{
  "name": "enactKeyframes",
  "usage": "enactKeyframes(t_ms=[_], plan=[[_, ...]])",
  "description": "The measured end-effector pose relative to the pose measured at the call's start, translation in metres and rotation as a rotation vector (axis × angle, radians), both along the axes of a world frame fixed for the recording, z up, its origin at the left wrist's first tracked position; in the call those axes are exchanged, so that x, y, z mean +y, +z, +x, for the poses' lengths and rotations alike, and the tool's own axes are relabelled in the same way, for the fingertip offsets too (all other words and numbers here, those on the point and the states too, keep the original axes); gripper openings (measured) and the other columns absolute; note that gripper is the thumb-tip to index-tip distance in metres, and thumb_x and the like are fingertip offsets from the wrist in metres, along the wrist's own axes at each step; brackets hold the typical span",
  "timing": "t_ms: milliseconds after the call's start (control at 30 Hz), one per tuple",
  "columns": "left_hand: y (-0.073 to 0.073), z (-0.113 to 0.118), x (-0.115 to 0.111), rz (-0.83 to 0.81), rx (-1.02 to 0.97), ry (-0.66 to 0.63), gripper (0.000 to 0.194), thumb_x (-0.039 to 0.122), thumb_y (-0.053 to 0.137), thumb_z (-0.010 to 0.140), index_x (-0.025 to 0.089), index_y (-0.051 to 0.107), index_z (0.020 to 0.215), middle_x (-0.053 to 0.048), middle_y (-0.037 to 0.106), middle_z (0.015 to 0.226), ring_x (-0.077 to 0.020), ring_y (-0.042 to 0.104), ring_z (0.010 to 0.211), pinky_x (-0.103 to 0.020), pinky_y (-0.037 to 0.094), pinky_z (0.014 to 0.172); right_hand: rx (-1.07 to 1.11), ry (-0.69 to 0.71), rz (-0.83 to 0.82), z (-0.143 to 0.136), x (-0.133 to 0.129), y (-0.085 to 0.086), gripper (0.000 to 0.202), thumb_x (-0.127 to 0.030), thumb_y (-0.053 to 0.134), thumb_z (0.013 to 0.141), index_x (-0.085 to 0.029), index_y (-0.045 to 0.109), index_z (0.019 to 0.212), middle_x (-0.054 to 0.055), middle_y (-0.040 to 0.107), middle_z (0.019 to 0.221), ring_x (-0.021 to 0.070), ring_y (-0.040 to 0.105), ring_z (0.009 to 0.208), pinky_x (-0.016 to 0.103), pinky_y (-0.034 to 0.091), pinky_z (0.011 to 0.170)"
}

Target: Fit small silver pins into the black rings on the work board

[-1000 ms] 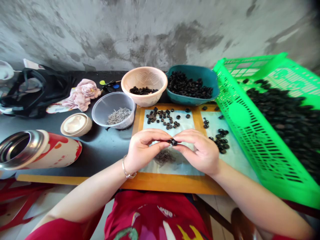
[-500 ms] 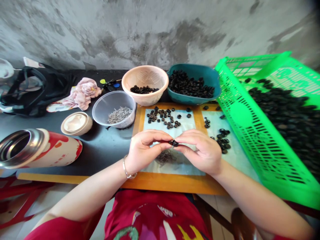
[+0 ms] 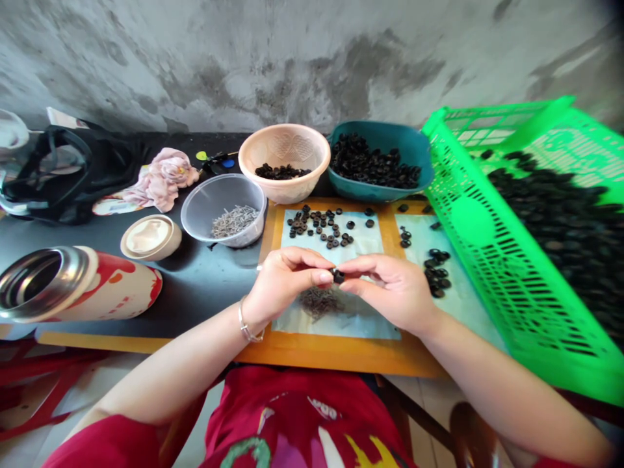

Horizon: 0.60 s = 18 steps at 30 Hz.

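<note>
1. The clock is centred on the small black part (image 3: 337, 276), raised above the pale sheet (image 3: 365, 318) between the two hands.
2. At nine o'clock, the left hand (image 3: 283, 283) pinches the part between thumb and forefinger; a bracelet (image 3: 245, 325) circles that wrist.
3. Between three and four o'clock, the right hand (image 3: 397, 292) grips the part's other side with thumb and forefinger, so the fingertips of both hands nearly meet around it.
4. Between seven and eight o'clock, just beyond the left thumb, a heap of thin pins (image 3: 319, 302) lies on the sheet.
5. At eleven o'clock, black rings (image 3: 330, 244) are scattered on the sheet, with a peach basket (image 3: 287, 194) behind them holding more dark pieces.
6. At one o'clock stands a teal basin (image 3: 373, 190) of black parts.
7. At three o'clock lie loose black discs (image 3: 437, 273), near the green crate (image 3: 470, 218).
8. At ten o'clock, a clear bowl (image 3: 195, 209) holds metal pins.
</note>
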<state>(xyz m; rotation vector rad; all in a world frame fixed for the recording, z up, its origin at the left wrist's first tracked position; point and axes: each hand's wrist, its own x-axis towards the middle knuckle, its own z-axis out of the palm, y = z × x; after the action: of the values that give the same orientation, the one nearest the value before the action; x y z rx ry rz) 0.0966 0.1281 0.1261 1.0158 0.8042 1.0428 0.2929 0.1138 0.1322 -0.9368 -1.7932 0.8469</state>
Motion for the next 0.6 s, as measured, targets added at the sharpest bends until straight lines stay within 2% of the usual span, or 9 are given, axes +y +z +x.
enactKeyframes(t_ms=[167,400,600], plan=[[0.000,0.001,0.000,-0.142,-0.069,-0.134,0.020,0.029,0.087,0.064,0.014,0.076,0.072,-0.004,0.071,0.062,-0.0112,0.063,0.055,-0.023,0.053,0.057,-0.044,0.022,0.115,0.000,0.001,0.001,0.012,-0.028,0.075,0.083,-0.021,0.071,0.092,0.001,0.075,0.085,0.0149,0.071,0.073,0.027,0.059,0.072],[0.001,0.001,0.000,-0.212,-0.039,-0.177,0.026,0.033,0.089,0.060,0.014,0.075,0.069,-0.004,0.071,0.058,-0.0120,0.063,0.052,-0.023,0.056,0.056,-0.175,0.112,0.309,0.004,0.007,0.007,0.012,-0.031,0.070,0.088,-0.022,0.066,0.094,0.001,0.072,0.080,0.0155,0.068,0.074,0.028,0.055,0.069],[0.000,0.000,0.000,-0.197,0.039,-0.169,0.028,0.036,0.088,0.060,0.014,0.072,0.068,-0.003,0.071,0.058,-0.0134,0.065,0.051,-0.026,0.058,0.056,-0.306,0.203,0.353,0.008,0.011,0.004,0.036,-0.034,0.063,0.093,-0.021,0.060,0.126,0.007,0.072,0.097,0.0187,0.067,0.085,0.034,0.055,0.078]])
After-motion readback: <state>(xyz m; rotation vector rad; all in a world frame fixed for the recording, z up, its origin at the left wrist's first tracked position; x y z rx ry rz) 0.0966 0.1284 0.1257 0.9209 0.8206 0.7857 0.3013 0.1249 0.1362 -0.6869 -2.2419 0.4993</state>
